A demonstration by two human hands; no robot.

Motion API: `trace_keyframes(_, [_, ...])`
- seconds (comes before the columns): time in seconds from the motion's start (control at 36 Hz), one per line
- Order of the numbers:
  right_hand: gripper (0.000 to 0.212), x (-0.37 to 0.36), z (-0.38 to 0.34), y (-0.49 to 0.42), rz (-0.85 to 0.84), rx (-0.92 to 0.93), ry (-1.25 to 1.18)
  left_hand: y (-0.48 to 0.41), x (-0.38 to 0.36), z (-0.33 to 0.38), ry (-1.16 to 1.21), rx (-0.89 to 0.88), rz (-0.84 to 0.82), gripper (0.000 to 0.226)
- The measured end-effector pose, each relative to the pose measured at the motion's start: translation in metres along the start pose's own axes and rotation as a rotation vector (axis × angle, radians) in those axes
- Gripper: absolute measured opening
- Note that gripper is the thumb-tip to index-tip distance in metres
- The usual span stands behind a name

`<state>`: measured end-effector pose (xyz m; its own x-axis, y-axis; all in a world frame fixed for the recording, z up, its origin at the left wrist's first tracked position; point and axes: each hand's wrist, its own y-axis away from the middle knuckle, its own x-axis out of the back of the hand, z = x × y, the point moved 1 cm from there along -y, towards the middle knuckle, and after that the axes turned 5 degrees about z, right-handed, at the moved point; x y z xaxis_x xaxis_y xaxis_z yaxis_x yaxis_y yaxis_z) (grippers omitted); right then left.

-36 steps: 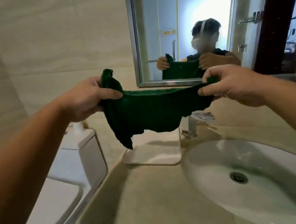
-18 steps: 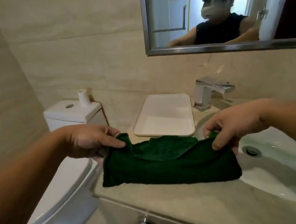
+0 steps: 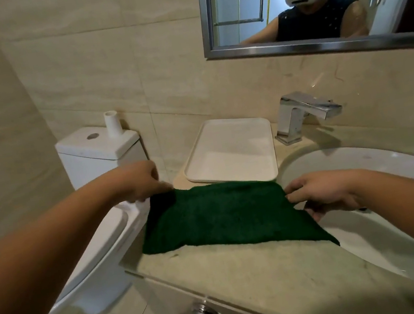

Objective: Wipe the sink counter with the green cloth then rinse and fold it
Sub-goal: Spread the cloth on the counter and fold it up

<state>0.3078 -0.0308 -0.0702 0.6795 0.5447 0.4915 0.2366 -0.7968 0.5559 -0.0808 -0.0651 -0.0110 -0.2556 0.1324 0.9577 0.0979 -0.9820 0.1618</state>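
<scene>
Green cloth (image 3: 221,217) lies spread at the surface's (image 3: 246,275) left edge, overhanging the sink (image 3: 380,164). Left hand (image 3: 142,180) pinches its far-left corner; right hand's (image 3: 322,192) grip pinches its right edge.

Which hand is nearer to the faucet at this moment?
The right hand. It holds the green cloth by its right edge over the sink, in front of the faucet. The left hand grips the left corner, beyond the white tray.

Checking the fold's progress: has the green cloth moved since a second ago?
Yes. The green cloth came down from above the white tray onto the counter before it.
</scene>
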Motion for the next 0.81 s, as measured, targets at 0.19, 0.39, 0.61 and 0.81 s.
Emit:
trace_keyframes(0.19, [0.021, 0.003, -0.005, 0.007, 0.005, 0.046, 0.069, 0.011, -0.002, 0.063, -0.033, -0.379, 0.113, 0.022])
trace_keyframes(0.39, [0.008, 0.009, -0.033, 0.031, 0.028, 0.181, 0.193, 0.025, -0.008, 0.125, -0.052, -0.567, 0.026, 0.035])
trace_keyframes(0.61, [0.017, 0.023, -0.081, 0.081, -0.088, 0.388, 0.171, 0.032, -0.007, 0.168, 0.092, -0.607, -0.106, 0.069])
trace_keyframes(0.81, [0.033, 0.031, -0.079, 0.09, -0.129, 0.316, 0.024, 0.034, 0.008, 0.15, 0.324, -0.619, -0.128, 0.005])
